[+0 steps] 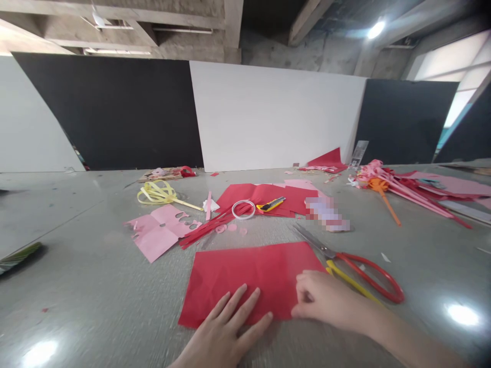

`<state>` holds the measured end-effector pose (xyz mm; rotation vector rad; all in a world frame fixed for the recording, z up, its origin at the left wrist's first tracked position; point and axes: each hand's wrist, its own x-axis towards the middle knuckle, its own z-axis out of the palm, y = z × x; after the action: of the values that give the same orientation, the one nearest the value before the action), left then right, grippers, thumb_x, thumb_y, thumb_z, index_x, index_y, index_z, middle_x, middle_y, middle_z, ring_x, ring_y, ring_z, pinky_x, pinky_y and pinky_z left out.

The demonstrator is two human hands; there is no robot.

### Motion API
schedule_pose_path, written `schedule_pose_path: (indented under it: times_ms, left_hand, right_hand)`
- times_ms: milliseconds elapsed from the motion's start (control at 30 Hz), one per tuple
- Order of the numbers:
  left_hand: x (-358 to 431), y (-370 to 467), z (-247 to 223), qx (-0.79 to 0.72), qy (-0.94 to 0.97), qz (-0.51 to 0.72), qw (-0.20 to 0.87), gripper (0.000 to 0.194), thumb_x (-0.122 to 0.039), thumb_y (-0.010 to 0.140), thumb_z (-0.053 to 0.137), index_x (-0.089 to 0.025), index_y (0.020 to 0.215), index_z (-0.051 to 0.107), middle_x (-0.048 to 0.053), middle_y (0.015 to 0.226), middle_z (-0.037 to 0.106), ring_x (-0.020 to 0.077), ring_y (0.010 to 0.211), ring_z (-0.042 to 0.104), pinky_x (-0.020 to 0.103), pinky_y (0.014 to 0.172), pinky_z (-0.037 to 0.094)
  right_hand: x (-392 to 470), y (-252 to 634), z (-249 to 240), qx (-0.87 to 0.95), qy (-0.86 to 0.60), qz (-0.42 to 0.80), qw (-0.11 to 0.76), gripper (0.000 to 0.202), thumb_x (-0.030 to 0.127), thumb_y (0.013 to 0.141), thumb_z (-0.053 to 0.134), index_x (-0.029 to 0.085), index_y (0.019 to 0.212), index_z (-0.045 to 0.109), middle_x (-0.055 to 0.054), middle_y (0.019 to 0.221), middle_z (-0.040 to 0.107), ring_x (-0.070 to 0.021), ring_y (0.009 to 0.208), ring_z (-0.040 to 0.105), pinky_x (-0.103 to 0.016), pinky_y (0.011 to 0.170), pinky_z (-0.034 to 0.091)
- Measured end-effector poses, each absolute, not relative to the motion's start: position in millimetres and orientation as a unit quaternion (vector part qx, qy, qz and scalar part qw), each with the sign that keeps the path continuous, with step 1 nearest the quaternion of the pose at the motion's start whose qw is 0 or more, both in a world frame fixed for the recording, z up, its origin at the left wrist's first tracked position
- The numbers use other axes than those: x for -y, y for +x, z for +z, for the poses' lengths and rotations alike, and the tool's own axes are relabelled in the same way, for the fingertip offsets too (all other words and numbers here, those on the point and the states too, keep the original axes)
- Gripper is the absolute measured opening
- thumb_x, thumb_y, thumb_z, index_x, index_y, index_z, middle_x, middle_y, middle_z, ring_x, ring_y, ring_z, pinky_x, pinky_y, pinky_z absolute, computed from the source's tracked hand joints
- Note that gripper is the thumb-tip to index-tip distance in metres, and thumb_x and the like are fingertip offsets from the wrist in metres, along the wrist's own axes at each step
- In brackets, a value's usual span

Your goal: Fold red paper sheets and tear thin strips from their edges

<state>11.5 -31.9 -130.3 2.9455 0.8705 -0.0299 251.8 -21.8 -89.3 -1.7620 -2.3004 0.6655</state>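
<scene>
A sheet of red paper (249, 271) lies on the grey table just in front of me. My left hand (232, 324) rests on its lower edge, palm down with the fingers spread. At the sheet's right side my right hand (318, 296) is closed, its thumb and curled fingers by the paper's edge; whether they pinch the paper is hard to make out. Scissors (330, 251) with one red and one yellow handle lie beyond and beside my right hand, partly behind the forearm.
Further back lie red strips (207, 230), a white tape ring (243, 209), a yellow cutter (271, 204), cut pink paper (155, 230) and a yellow paper loop flower (157, 193). Paper flowers (378, 179) lie at the right. Black and white panels (280, 117) stand behind.
</scene>
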Motion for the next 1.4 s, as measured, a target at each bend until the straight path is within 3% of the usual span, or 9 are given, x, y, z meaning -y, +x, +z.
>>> schedule_pose_path:
  times_ms: [167,433,733,967,1200,1400]
  left_hand:
    - [29.3,8.9,-141.0,-0.282,0.959,-0.004,0.037,0.067,-0.046,0.083,0.045,-0.033,0.134,0.003,0.006,0.141,0.004,0.0330,0.126,0.012,0.050,0.096,0.025]
    - [33.4,14.7,-115.2,-0.290,0.954,-0.040,0.064,0.057,-0.031,0.087,0.043,-0.031,0.134,0.010,0.003,0.139,0.010,0.0306,0.125,0.015,0.054,0.096,0.023]
    - [31.9,17.5,-107.0,-0.281,0.953,-0.096,0.068,0.058,-0.021,0.086,0.042,-0.023,0.135,0.010,-0.001,0.139,0.008,0.0265,0.126,0.015,0.046,0.099,0.025]
    - [33.8,11.5,-122.7,-0.282,0.958,-0.052,-0.005,0.063,-0.012,0.080,0.043,-0.022,0.135,0.014,0.000,0.138,0.014,0.0262,0.124,0.022,0.040,0.097,0.032]
    - [42.6,4.8,-144.4,-0.282,0.943,0.054,-0.171,0.052,-0.009,0.082,0.034,-0.009,0.133,0.026,0.011,0.131,0.036,0.0214,0.119,0.035,0.030,0.092,0.035]
    - [41.6,7.7,-145.4,-0.273,0.943,0.052,-0.184,0.051,-0.012,0.082,0.038,-0.013,0.132,0.028,0.009,0.135,0.032,0.0264,0.119,0.034,0.035,0.090,0.035]
  right_hand:
    - [21.2,252.4,-90.9,0.773,-0.589,0.218,0.085,0.018,0.028,0.063,0.065,0.018,0.054,0.052,0.004,0.059,0.052,-0.0088,0.054,0.046,-0.021,0.049,0.027]
    - [22.7,253.2,-91.5,0.777,-0.585,0.215,0.089,0.019,0.028,0.063,0.065,0.018,0.054,0.052,0.004,0.058,0.052,-0.0088,0.053,0.045,-0.021,0.049,0.026]
    - [19.6,255.4,-99.8,0.792,-0.583,0.168,0.066,0.026,0.034,0.063,0.068,0.017,0.052,0.050,0.004,0.056,0.049,-0.0082,0.051,0.041,-0.022,0.047,0.022]
    - [19.9,257.6,-92.9,0.862,-0.469,0.165,0.096,0.023,0.022,0.073,0.062,0.016,0.058,0.047,0.005,0.065,0.051,-0.0097,0.066,0.047,-0.021,0.055,0.029]
    - [25.8,246.8,-105.8,0.870,-0.462,0.115,0.130,0.019,0.019,0.080,0.056,0.017,0.063,0.048,0.006,0.070,0.053,-0.0103,0.070,0.048,-0.028,0.074,0.031]
    - [27.1,242.5,-111.9,0.864,-0.471,0.108,0.137,0.018,0.018,0.078,0.057,0.017,0.063,0.048,0.007,0.068,0.054,-0.0101,0.067,0.047,-0.028,0.071,0.030]
